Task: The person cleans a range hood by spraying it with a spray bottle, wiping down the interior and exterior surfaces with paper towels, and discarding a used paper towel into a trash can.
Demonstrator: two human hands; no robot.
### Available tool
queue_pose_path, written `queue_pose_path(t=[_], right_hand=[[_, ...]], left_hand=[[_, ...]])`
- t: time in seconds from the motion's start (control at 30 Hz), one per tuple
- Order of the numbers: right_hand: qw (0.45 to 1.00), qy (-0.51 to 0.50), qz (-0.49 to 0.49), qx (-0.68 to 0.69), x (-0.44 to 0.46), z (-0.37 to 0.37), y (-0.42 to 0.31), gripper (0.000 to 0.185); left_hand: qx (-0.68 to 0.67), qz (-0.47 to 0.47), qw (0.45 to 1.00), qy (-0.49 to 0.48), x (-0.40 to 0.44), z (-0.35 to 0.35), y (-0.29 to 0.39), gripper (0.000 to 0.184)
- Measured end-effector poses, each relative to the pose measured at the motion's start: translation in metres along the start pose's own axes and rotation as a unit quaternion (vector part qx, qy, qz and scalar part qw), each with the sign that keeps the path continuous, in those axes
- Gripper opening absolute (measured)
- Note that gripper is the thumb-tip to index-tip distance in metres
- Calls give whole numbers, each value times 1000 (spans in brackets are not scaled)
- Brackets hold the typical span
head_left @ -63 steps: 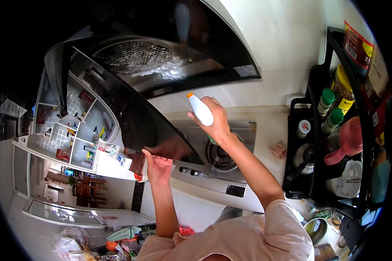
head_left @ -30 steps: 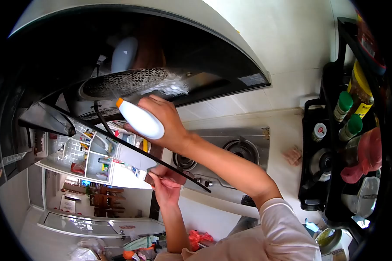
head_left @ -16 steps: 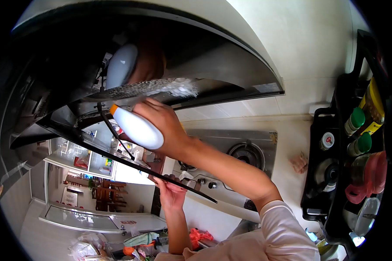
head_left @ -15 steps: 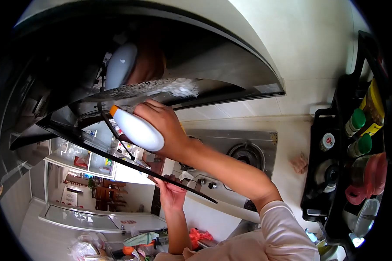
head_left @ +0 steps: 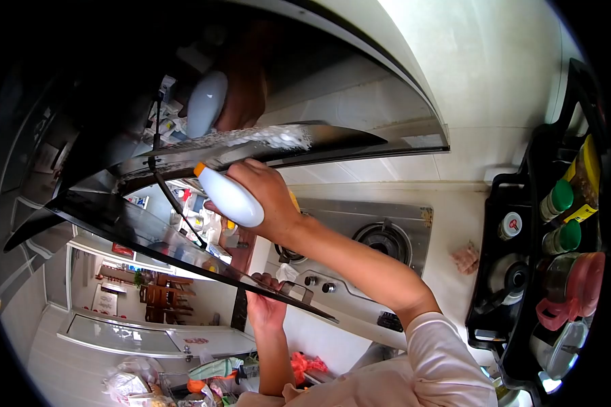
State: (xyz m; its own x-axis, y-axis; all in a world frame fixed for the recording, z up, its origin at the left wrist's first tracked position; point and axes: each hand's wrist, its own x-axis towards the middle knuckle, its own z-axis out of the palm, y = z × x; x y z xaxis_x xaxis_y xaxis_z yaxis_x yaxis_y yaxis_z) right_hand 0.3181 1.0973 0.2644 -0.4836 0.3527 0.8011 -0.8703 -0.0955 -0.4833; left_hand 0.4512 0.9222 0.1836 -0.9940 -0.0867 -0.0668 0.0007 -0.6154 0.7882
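A white spray bottle [head_left: 231, 197] with an orange nozzle is gripped in my right hand [head_left: 268, 197], its nozzle pointing up toward the range hood [head_left: 360, 102]. White foam [head_left: 278, 138] clings to the hood just above the nozzle. The hood's glossy dark surface mirrors the bottle and hand. Below, my left hand [head_left: 268, 308] pinches the lower edge of the hood's tilted glass panel [head_left: 204, 261], fingers behind it and partly hidden. A thin black strut [head_left: 176, 200] runs between panel and hood.
A gas stove [head_left: 383, 244] lies beneath my right arm. On the right, a black rack [head_left: 499, 271] holds several jars, a pink-handled container and a kettle-like pot. A crumpled cloth [head_left: 466, 258] rests beside the stove. Plastic bags [head_left: 129, 383] pile up at the bottom left.
My right hand and the spray bottle have shifted slightly right along the hood. My left hand stays on the panel edge, and the camera view has tilted a little.
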Motion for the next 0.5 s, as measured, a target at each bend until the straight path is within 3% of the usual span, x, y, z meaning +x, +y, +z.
queue_pose_path(t=[0.27, 0.5], right_hand=[[1000, 5, -29, -5, -3, 0, -9, 34], [998, 51, 39, 7, -23, -13, 11, 32]], left_hand=[[6, -4, 1000, -19, 1, -5, 2, 22], [25, 10, 1000, 10, -1, 4, 0, 19]])
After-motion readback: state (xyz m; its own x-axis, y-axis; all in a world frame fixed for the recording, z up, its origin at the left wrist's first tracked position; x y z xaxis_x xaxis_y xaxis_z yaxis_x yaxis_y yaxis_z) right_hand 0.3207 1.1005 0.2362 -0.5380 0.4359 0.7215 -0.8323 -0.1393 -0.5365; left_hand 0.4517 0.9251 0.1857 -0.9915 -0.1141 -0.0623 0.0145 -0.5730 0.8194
